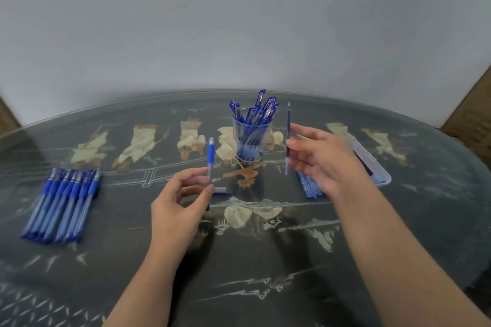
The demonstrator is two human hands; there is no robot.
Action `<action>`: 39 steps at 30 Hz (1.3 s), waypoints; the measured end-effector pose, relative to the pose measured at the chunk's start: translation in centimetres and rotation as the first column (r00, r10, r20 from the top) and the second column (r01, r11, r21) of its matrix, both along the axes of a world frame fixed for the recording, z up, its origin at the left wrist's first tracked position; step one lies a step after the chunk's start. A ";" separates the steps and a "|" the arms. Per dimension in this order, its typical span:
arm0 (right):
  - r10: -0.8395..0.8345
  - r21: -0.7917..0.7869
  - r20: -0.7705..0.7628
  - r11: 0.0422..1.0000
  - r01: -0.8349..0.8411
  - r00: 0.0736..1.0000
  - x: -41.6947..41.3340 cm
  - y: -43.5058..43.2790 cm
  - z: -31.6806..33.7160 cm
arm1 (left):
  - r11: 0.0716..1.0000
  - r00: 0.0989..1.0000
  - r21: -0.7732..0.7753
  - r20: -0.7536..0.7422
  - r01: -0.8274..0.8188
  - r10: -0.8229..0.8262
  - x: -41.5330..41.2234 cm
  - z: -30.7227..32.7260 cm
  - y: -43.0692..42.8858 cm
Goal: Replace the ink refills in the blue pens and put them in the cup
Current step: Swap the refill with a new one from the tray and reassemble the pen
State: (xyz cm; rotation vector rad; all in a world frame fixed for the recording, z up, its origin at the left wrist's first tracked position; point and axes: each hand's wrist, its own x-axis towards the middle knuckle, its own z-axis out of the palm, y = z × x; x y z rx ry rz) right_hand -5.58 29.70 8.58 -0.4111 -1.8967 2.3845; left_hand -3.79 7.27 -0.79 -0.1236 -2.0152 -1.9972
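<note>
- While raised above the counter (239, 268), left hand (180, 202) grips a blue pen (210, 153) upright, fingers curled round its clear lower barrel.
- Right hand (318, 159): fingers pinch a thin ink refill (288, 125), upright, beside the glass cup (268, 130) of pens.
- Spare refills (309, 187) partly hidden under right hand; clear tray (377, 167) behind it.
- Pen row (63, 204) lies far left.

Blue pens (63, 202) with translucent barrels; a clear cup (251, 138); a dark counter (132, 260) patterned with cream and tan figures; a grey wall (239, 21).
</note>
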 end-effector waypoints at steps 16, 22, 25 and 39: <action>-0.293 -0.482 -0.183 0.859 0.174 0.939 2.0 -4.5 -1.9 | 0.930 0.981 -0.357 -0.134 0.087 -0.143 0.1 -0.5 0.6; -0.278 -0.462 -0.156 0.869 0.179 0.948 1.6 -4.7 -2.8 | 0.922 0.977 -0.376 -0.145 0.089 -0.153 0.0 -0.6 0.5; -0.287 -0.460 -0.152 0.868 0.190 0.946 1.5 -4.5 -3.0 | 0.916 0.975 -0.386 -0.140 0.107 -0.172 0.1 -0.6 0.5; -0.250 -0.126 -0.373 0.968 0.218 0.893 1.9 -5.2 -3.1 | 0.918 0.980 -0.383 -0.123 0.101 -0.159 0.2 -0.4 0.6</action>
